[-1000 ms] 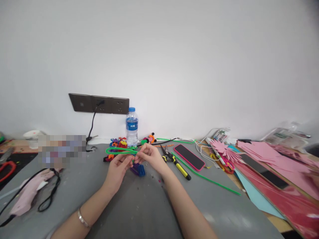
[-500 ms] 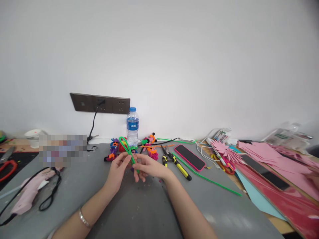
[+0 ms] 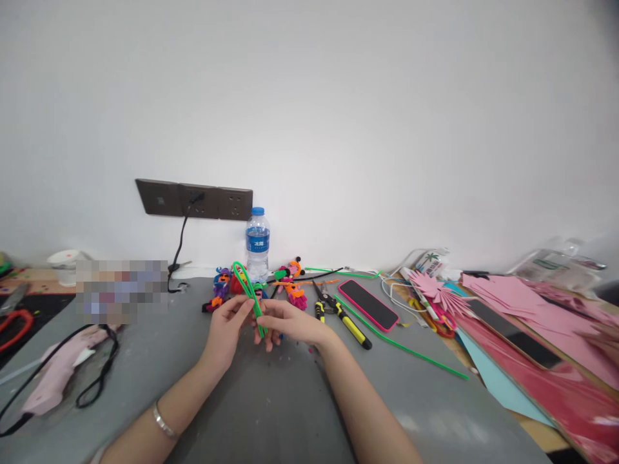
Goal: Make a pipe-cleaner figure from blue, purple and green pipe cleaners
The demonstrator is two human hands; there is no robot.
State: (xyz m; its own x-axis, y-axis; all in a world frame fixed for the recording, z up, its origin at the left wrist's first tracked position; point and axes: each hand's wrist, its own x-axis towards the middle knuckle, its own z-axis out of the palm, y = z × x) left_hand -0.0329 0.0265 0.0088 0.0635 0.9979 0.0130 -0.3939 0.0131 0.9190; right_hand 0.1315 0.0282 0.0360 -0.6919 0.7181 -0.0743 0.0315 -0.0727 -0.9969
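A green pipe cleaner (image 3: 246,283), bent into a narrow loop, is held up between my two hands over the grey table. My left hand (image 3: 231,322) pinches it from the left at the base of the loop. From the other side, my right hand (image 3: 285,322) grips its lower part with thumb and fingers. Just behind the hands sit several small colourful pipe-cleaner figures (image 3: 296,295), partly hidden by them. Yellow-and-black pliers (image 3: 345,322) lie right of my right hand, beside a long straight green pipe cleaner (image 3: 411,352).
A water bottle (image 3: 258,245) stands against the wall. Right of the pliers lies a pink-cased phone (image 3: 368,305). Pink paper sheets (image 3: 541,322) and another phone (image 3: 515,334) cover the far right. A pink glue gun (image 3: 60,374) with a black cord and red-handled scissors (image 3: 17,325) lie left.
The green loop has tilted slightly, and its top sits a little higher and further left. Both hands keep hold of it with small finger shifts.
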